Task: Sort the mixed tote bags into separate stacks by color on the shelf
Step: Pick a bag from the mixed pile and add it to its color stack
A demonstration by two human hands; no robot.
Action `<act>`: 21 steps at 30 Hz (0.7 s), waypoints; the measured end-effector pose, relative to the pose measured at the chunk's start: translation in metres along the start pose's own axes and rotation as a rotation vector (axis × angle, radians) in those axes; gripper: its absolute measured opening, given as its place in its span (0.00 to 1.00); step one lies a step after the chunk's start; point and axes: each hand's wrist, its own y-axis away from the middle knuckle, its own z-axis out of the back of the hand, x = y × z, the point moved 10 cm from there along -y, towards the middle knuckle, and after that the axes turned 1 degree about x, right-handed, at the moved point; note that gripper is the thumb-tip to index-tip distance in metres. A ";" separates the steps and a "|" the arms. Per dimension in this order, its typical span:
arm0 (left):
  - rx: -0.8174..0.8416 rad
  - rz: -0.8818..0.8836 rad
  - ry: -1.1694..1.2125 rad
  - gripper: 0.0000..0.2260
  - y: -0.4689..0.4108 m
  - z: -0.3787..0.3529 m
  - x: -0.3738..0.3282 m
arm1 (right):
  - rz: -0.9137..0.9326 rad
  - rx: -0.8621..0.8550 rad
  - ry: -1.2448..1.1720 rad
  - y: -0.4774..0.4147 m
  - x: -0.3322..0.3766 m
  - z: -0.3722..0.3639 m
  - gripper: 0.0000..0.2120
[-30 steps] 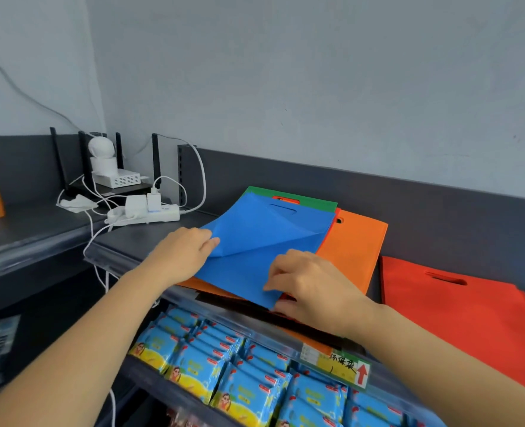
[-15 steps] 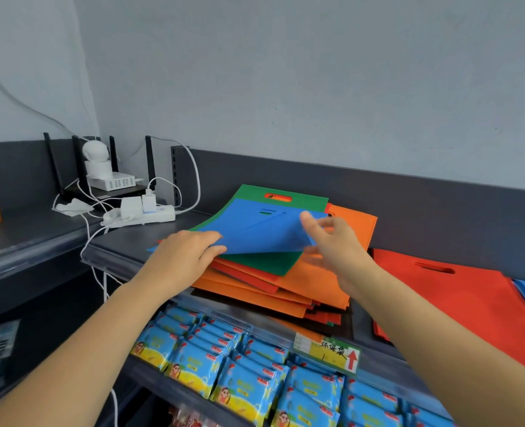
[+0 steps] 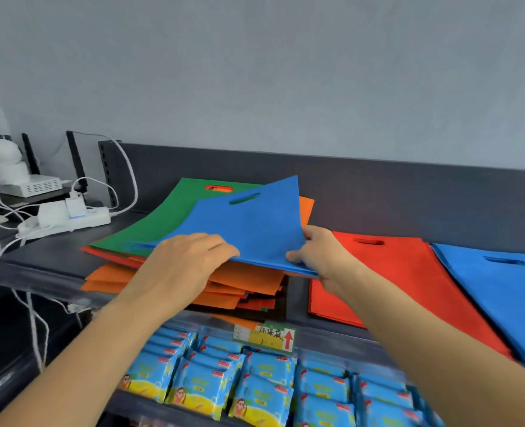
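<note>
Left arm (image 3: 101,349): bare, reaching from the lower left corner up toward the centre.
Left hand (image 3: 187,260): palm down, back toward the camera, fingers curved over the near edge of a flat blue fabric tote bag (image 3: 249,223); thumb hidden.
Right arm (image 3: 424,340): bare, slanting in from the lower right, up and leftward.
Right hand (image 3: 319,254): grips the bag's right edge, thumb on the near side, fingers behind.
Hands: roughly level, on opposite sides of the bag.

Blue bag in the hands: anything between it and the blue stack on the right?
Only the red stack, lying flat on the shelf between the blue bag and the blue stack. Nothing visible rises into the path above it.
</note>
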 end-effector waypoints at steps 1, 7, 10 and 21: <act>0.001 -0.010 0.010 0.24 -0.008 -0.002 -0.011 | 0.031 -0.044 0.016 0.005 0.000 0.017 0.17; -0.022 -0.125 0.109 0.20 -0.069 -0.020 -0.108 | 0.100 -0.235 -0.040 0.032 -0.033 0.140 0.17; -0.026 -0.209 0.157 0.15 -0.104 -0.033 -0.174 | 0.093 -0.307 -0.068 0.057 -0.061 0.215 0.15; 0.017 -0.384 0.315 0.23 -0.197 -0.083 -0.407 | -0.048 -0.435 0.202 0.135 -0.143 0.446 0.15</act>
